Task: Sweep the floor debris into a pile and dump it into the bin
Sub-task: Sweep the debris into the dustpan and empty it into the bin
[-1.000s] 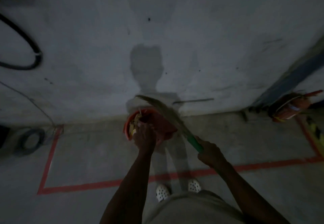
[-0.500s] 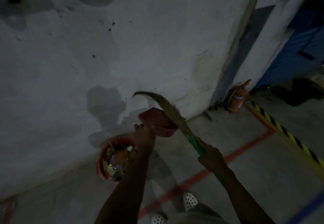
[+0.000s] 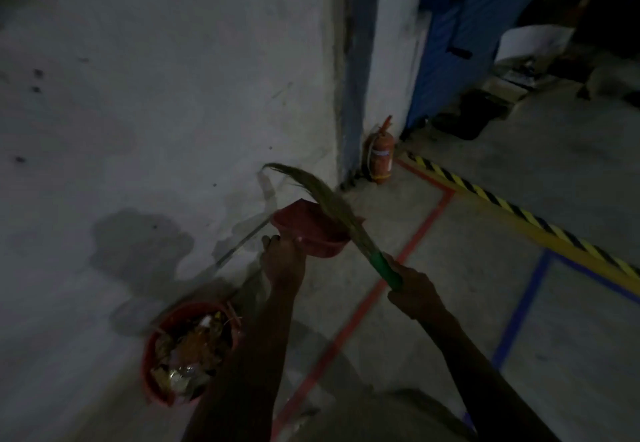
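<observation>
My left grip [image 3: 284,261] is closed on the near edge of the red dustpan [image 3: 311,230]. I hold the pan up off the floor, tipped away from me toward twelve o'clock. My right grip [image 3: 414,291] is wrapped round the green handle of the grass broom [image 3: 386,270], low down where the handle meets the bristles. That short hold gives me control of the tip. The bristles run up toward eleven o'clock, lie across the right side of the pan, and curl over past its far rim. I judge they are there to brush out whatever clings inside, though the light is too dim to show whether anything is left in the pan.

The red bin [image 3: 188,348] stands on the floor at about seven o'clock from my left grip, close to the foot of the wall [image 3: 173,95]. It is heaped with wrappers and scraps nearly to its rim. The pan is well apart from it, up and to the right rather than over its mouth. I read the dumping as mostly done, or else the pan must go back over the bin.

A red tape line [image 3: 363,303] crosses the floor between my arms. A fire extinguisher [image 3: 381,154] stands at one o'clock by the wall's corner, with yellow-and-black hazard tape [image 3: 502,206] running off toward three o'clock.
</observation>
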The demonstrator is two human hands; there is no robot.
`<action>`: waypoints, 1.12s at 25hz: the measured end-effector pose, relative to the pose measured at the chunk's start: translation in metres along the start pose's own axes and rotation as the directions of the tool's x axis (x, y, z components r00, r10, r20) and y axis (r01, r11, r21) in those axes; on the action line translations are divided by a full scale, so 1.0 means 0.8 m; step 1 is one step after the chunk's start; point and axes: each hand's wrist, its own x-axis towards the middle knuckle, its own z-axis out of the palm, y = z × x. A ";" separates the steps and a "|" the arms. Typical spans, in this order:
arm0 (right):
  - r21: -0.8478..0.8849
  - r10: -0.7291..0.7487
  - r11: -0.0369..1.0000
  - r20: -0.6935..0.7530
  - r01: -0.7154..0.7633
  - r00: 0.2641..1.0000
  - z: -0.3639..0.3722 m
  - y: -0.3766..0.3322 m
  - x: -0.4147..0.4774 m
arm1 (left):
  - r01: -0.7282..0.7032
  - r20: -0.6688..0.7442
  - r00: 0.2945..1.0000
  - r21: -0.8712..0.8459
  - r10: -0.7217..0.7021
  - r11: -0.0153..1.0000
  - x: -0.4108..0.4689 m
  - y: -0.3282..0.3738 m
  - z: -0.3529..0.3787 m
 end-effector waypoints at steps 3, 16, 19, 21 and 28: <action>-0.036 0.084 0.996 -0.034 -0.085 0.996 -0.037 0.054 -0.013 | -0.082 0.031 0.996 -0.016 0.083 0.996 -0.004 0.081 0.020; 0.269 0.573 0.815 -0.253 -0.513 0.779 -0.160 0.318 -0.170 | -0.561 0.079 0.786 -0.325 0.613 0.761 -0.127 0.486 0.124; 0.455 0.720 0.683 -0.283 -0.572 0.634 -0.169 0.355 -0.227 | -0.634 0.133 0.655 -0.439 0.744 0.636 -0.188 0.585 0.145; 0.550 0.805 0.586 -0.305 -0.596 0.510 -0.180 0.379 -0.262 | -0.679 0.155 0.558 -0.478 0.815 0.556 -0.234 0.646 0.154; 0.770 0.956 0.269 -0.286 -0.579 0.064 -0.231 0.459 -0.351 | -0.735 0.084 0.174 -0.652 0.981 0.186 -0.382 0.847 0.178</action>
